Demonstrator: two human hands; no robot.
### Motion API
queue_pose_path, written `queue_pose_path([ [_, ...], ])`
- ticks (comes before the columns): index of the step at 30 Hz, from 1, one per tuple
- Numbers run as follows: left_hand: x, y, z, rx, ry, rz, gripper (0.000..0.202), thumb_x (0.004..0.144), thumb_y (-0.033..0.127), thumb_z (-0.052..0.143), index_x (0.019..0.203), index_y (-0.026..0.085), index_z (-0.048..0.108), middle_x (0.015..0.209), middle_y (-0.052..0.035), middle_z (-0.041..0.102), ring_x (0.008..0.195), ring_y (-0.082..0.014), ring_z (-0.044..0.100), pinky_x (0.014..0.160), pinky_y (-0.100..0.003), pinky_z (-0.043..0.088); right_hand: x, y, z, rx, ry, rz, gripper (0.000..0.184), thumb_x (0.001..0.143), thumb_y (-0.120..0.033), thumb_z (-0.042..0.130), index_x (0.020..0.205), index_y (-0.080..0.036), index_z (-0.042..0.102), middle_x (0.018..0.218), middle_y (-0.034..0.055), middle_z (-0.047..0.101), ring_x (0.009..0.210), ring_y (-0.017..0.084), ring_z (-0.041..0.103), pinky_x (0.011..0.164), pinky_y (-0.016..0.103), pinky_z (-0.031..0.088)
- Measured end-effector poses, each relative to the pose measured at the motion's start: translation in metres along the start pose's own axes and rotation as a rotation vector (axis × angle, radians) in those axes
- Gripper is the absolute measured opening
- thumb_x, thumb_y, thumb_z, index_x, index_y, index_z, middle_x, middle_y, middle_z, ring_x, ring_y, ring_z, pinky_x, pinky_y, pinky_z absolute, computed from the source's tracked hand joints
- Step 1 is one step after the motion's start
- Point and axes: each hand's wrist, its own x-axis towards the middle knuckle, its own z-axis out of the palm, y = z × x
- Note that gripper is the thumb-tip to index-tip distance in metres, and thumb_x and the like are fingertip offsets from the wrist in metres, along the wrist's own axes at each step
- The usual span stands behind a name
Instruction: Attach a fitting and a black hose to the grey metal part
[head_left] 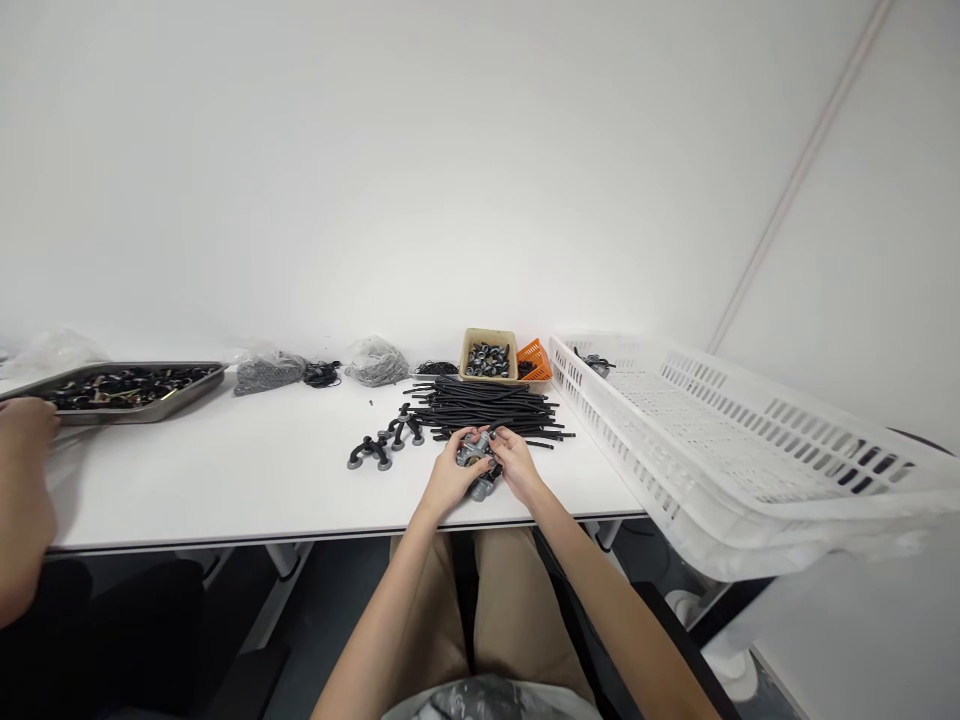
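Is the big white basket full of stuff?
No, the white basket is nearly bare, with only one small dark part at its far end.

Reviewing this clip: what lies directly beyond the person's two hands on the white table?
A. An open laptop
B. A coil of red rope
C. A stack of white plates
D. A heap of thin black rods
D: the heap of thin black rods lies on the table just past the left hand and right hand, which together hold a small grey part.

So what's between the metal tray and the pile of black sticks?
In the head view, between the metal tray and the black sticks lie two clear bags of small parts and black cords.
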Motion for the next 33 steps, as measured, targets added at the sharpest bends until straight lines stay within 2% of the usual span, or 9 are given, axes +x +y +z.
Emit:
queue_pose_path([
  [5,0.000,0.000,-0.002,-0.021,-0.045,0.025,0.055,0.074,0.028,0.072,0.126,0.020,0.054,0.134,-0.0114,0.060,0.124,-0.0258,0.054,0.108,-0.039,0.038,-0.002,0.003,0.003,-0.045,0.041,-0.075,0.032,0.073,-0.049,0.073,0.087,-0.021,0.066,0.092,0.0059,0.072,0.092,0.022,0.066,0.082,0.032,0.051],
  [10,0.002,-0.008,-0.005,0.053,0.072,0.050,0.063,0.069,0.034,0.075,0.127,0.018,0.056,0.135,-0.0148,0.056,0.127,-0.0301,0.050,0.107,-0.043,0.038,-0.002,0.003,0.001,-0.145,0.138,-0.183,0.032,0.073,-0.046,0.073,0.089,-0.021,0.064,0.093,0.0075,0.072,0.093,0.022,0.067,0.089,0.036,0.050],
  [13,0.000,-0.009,-0.005,0.014,-0.007,0.027,0.064,0.073,0.036,0.073,0.132,0.019,0.052,0.139,-0.0148,0.052,0.127,-0.0300,0.051,0.105,-0.043,0.040,-0.002,0.001,0.003,-0.294,0.228,-0.238,0.029,0.070,-0.042,0.075,0.082,-0.019,0.062,0.085,0.0065,0.070,0.085,0.021,0.066,0.083,0.036,0.050],
  [16,-0.003,-0.005,-0.003,-0.026,-0.125,0.017,0.083,0.066,0.031,0.081,0.139,0.022,0.044,0.145,-0.0135,0.049,0.132,-0.0302,0.047,0.110,-0.042,0.036,-0.004,-0.004,0.011,-0.445,0.389,-0.251,0.027,0.068,-0.038,0.075,0.077,-0.018,0.061,0.077,0.0042,0.065,0.078,0.020,0.062,0.076,0.034,0.050],
  [19,-0.005,-0.002,-0.002,-0.076,-0.103,0.018,0.090,0.062,0.030,0.085,0.141,0.022,0.043,0.147,-0.0129,0.047,0.137,-0.0296,0.043,0.114,-0.040,0.032,-0.008,-0.013,0.024,-0.419,0.476,-0.222,0.026,0.068,-0.038,0.076,0.076,-0.018,0.061,0.076,0.0044,0.065,0.077,0.020,0.061,0.073,0.033,0.049],
  [23,-0.004,-0.006,-0.003,-0.213,0.017,-0.008,0.063,0.073,0.052,0.075,0.124,0.018,0.060,0.132,-0.0133,0.061,0.127,-0.0294,0.052,0.110,-0.039,0.036,-0.007,-0.033,0.035,-0.369,0.343,-0.188,0.025,0.066,-0.037,0.077,0.070,-0.019,0.061,0.070,0.0035,0.065,0.069,0.019,0.061,0.067,0.031,0.049],
  [27,-0.006,-0.006,-0.002,-0.478,-0.058,-0.188,0.071,0.071,0.073,0.065,0.106,0.011,0.068,0.109,-0.0172,0.071,0.109,-0.0328,0.064,0.095,-0.042,0.049,0.002,-0.057,0.032,-0.453,0.125,-0.085,0.021,0.061,-0.036,0.079,0.065,-0.018,0.068,0.066,0.0035,0.066,0.064,0.019,0.059,0.061,0.031,0.047],
  [30,-0.009,0.002,-0.002,-0.648,-0.134,-0.299,0.070,0.071,0.073,0.065,0.100,0.009,0.069,0.098,-0.0178,0.074,0.099,-0.0325,0.068,0.084,-0.040,0.054,0.006,-0.072,0.026,-0.423,-0.025,0.040,0.027,0.058,-0.040,0.081,0.062,-0.016,0.070,0.063,0.0030,0.065,0.060,0.017,0.056,0.054,0.028,0.044],
  [33,-0.012,0.011,-0.005,-0.760,-0.169,-0.390,0.060,0.079,0.066,0.062,0.101,0.010,0.068,0.093,-0.0164,0.075,0.088,-0.0298,0.071,0.076,-0.038,0.058,0.005,-0.076,0.024,-0.399,-0.152,0.069,0.032,0.059,-0.045,0.082,0.062,-0.015,0.071,0.060,0.0016,0.062,0.057,0.013,0.052,0.051,0.026,0.041],
])
